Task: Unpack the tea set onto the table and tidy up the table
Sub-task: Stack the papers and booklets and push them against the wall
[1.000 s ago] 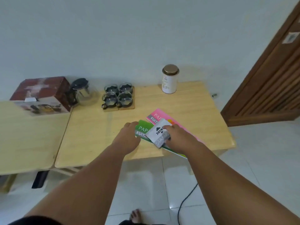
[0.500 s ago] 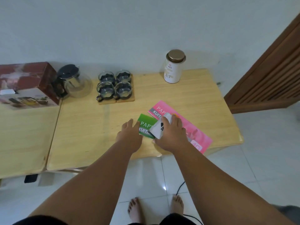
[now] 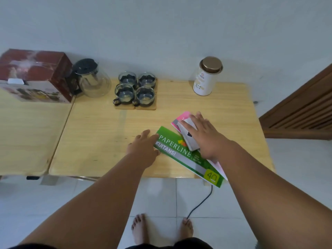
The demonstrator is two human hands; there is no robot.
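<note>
L hand (image 3: 143,147): flat, fingers spread, pressed on green booklet (image 3: 181,155) edge.
R hand (image 3: 204,135): palm down, pinned white card (image 3: 188,135) over pink booklet (image 3: 183,116).
Table (image 3: 107,133): booklets overhung front edge.

A home room: bare feet (image 3: 186,229) are standing on white floor tiles (image 3: 158,194), with a wooden slatted door (image 3: 301,112) showing at right.

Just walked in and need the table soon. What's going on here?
A person is tidying the table. The left hand rests on the end of a green receipt book, which overhangs the near edge. The right hand lies flat on a small white pack on top of a pink book. The glass teapot and four cups are already unpacked beside the box.
</note>
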